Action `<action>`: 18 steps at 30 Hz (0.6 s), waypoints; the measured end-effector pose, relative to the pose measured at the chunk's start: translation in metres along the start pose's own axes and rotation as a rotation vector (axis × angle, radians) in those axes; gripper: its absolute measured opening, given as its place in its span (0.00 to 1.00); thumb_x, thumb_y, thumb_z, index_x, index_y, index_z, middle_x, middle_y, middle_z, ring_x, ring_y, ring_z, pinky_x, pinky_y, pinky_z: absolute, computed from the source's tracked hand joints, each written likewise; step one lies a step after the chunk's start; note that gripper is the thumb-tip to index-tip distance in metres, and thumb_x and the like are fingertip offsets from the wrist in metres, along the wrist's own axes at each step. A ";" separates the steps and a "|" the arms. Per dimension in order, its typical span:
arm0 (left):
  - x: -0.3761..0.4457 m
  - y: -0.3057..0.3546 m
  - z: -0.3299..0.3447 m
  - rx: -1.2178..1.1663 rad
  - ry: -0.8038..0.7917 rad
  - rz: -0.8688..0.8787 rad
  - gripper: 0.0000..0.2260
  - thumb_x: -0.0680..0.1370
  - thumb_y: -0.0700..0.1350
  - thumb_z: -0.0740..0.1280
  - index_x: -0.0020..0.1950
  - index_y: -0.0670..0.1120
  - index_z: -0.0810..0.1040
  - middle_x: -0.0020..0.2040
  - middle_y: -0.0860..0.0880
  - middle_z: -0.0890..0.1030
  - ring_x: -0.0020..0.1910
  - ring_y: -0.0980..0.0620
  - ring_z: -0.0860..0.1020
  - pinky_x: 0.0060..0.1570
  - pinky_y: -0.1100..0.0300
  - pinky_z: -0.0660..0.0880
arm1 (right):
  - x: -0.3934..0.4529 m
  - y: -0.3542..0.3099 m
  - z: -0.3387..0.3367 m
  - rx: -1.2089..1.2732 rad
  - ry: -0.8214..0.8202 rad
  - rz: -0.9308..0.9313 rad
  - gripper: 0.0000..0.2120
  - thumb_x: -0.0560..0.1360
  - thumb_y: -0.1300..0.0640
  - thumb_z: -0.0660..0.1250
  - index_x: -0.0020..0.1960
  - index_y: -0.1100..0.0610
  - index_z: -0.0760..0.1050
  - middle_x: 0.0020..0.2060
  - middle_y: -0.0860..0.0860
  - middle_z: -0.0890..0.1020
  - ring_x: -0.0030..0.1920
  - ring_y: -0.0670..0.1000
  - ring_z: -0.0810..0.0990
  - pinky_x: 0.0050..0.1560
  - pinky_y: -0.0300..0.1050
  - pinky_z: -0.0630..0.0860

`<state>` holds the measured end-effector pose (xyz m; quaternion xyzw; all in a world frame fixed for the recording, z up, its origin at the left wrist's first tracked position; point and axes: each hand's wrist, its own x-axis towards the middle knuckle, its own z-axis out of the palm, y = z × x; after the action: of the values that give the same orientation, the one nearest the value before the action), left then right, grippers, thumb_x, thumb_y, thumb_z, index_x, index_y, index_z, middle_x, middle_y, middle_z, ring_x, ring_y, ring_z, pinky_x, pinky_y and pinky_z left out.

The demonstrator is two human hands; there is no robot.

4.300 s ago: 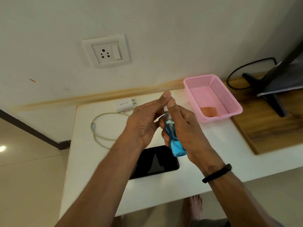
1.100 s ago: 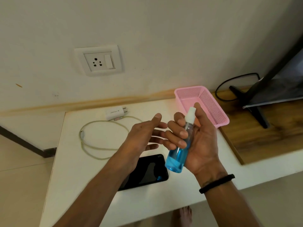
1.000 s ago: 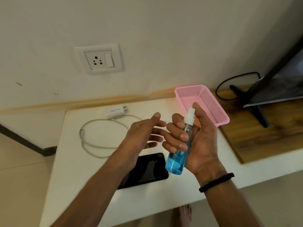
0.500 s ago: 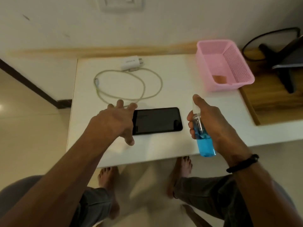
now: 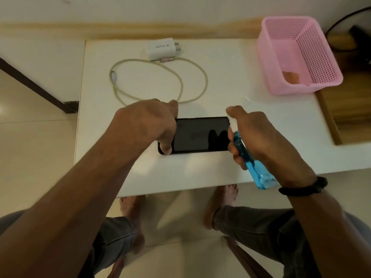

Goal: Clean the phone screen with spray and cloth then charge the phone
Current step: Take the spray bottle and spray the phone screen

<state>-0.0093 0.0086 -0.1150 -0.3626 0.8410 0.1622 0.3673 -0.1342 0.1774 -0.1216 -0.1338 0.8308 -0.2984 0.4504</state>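
The phone (image 5: 200, 134) is gripped at its left end by the left hand (image 5: 148, 121), flat on the white surface (image 5: 220, 81). The blue spray bottle (image 5: 253, 163) is clasped in the curled right hand (image 5: 259, 137), nozzle at the phone's right end. The charger (image 5: 161, 48) and cable (image 5: 160, 81) are seen beyond the left hand.

one phone (image 5: 200, 134), one spray bottle (image 5: 255, 167), one basket (image 5: 321, 63)

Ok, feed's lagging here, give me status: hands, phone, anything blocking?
Left hand grips phone end. Right hand holds spray bottle, nozzle at phone. Screen unobstructed; cloth not confirmed.
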 end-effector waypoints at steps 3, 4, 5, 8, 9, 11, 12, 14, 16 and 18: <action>-0.001 -0.002 -0.001 -0.036 0.006 0.008 0.39 0.65 0.51 0.83 0.70 0.54 0.66 0.51 0.49 0.76 0.56 0.42 0.78 0.58 0.42 0.78 | 0.000 0.009 0.003 -0.178 0.100 -0.074 0.25 0.80 0.38 0.53 0.37 0.57 0.72 0.23 0.53 0.75 0.19 0.49 0.72 0.24 0.40 0.73; -0.001 -0.003 -0.002 -0.045 0.011 0.011 0.39 0.64 0.52 0.83 0.69 0.55 0.66 0.48 0.50 0.75 0.55 0.42 0.78 0.58 0.42 0.78 | 0.001 0.010 0.003 -0.199 0.126 -0.088 0.25 0.80 0.38 0.53 0.37 0.57 0.71 0.23 0.53 0.75 0.18 0.48 0.72 0.23 0.39 0.72; 0.000 -0.004 -0.002 -0.050 0.016 0.015 0.38 0.64 0.52 0.83 0.68 0.55 0.66 0.47 0.51 0.75 0.54 0.43 0.78 0.58 0.42 0.78 | 0.000 0.011 0.003 -0.214 0.149 -0.097 0.25 0.80 0.39 0.53 0.38 0.57 0.71 0.23 0.53 0.75 0.17 0.48 0.72 0.22 0.38 0.71; 0.000 -0.008 -0.002 -0.068 0.020 0.021 0.38 0.63 0.54 0.83 0.66 0.57 0.67 0.47 0.52 0.75 0.53 0.43 0.78 0.58 0.42 0.78 | 0.000 0.009 0.004 -0.264 0.216 -0.126 0.24 0.79 0.40 0.52 0.36 0.58 0.69 0.22 0.53 0.73 0.15 0.47 0.70 0.21 0.37 0.70; 0.001 -0.009 -0.002 -0.071 0.016 0.020 0.37 0.62 0.54 0.83 0.65 0.58 0.68 0.47 0.52 0.75 0.53 0.44 0.78 0.57 0.42 0.78 | 0.000 0.008 0.004 -0.274 0.235 -0.137 0.24 0.80 0.41 0.52 0.35 0.58 0.67 0.21 0.52 0.72 0.15 0.47 0.69 0.21 0.37 0.70; 0.001 -0.010 -0.003 -0.076 0.004 0.019 0.36 0.62 0.54 0.84 0.64 0.58 0.68 0.48 0.52 0.77 0.51 0.44 0.79 0.56 0.42 0.79 | 0.000 0.007 0.003 -0.291 0.261 -0.157 0.24 0.81 0.43 0.52 0.34 0.58 0.67 0.21 0.52 0.72 0.17 0.49 0.71 0.22 0.39 0.72; 0.001 -0.010 -0.004 -0.077 -0.001 0.020 0.36 0.62 0.54 0.83 0.64 0.58 0.69 0.48 0.52 0.78 0.51 0.45 0.79 0.56 0.42 0.79 | 0.000 0.006 0.002 -0.310 0.275 -0.165 0.23 0.81 0.43 0.52 0.35 0.58 0.67 0.23 0.54 0.73 0.20 0.51 0.73 0.25 0.43 0.74; 0.000 -0.010 -0.006 -0.069 -0.009 0.025 0.35 0.62 0.54 0.83 0.63 0.59 0.69 0.49 0.51 0.80 0.50 0.45 0.79 0.56 0.43 0.79 | 0.000 0.004 0.002 -0.329 0.304 -0.176 0.22 0.81 0.43 0.52 0.37 0.58 0.68 0.29 0.57 0.75 0.26 0.56 0.74 0.29 0.47 0.76; -0.002 -0.010 -0.007 -0.058 -0.012 0.029 0.35 0.63 0.54 0.83 0.64 0.58 0.69 0.50 0.51 0.80 0.51 0.45 0.79 0.57 0.43 0.79 | -0.001 0.002 0.001 -0.300 0.319 -0.189 0.22 0.82 0.45 0.52 0.37 0.58 0.66 0.29 0.57 0.73 0.25 0.55 0.73 0.27 0.45 0.74; -0.005 -0.010 -0.008 -0.053 -0.020 0.037 0.34 0.64 0.54 0.83 0.65 0.58 0.69 0.51 0.50 0.81 0.50 0.45 0.80 0.57 0.44 0.79 | -0.002 0.001 0.001 -0.318 0.328 -0.224 0.21 0.82 0.47 0.52 0.36 0.57 0.66 0.30 0.58 0.74 0.27 0.56 0.74 0.28 0.50 0.78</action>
<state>-0.0043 -0.0001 -0.1061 -0.3550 0.8393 0.1945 0.3629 -0.1316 0.1790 -0.1215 -0.2440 0.9092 -0.2300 0.2469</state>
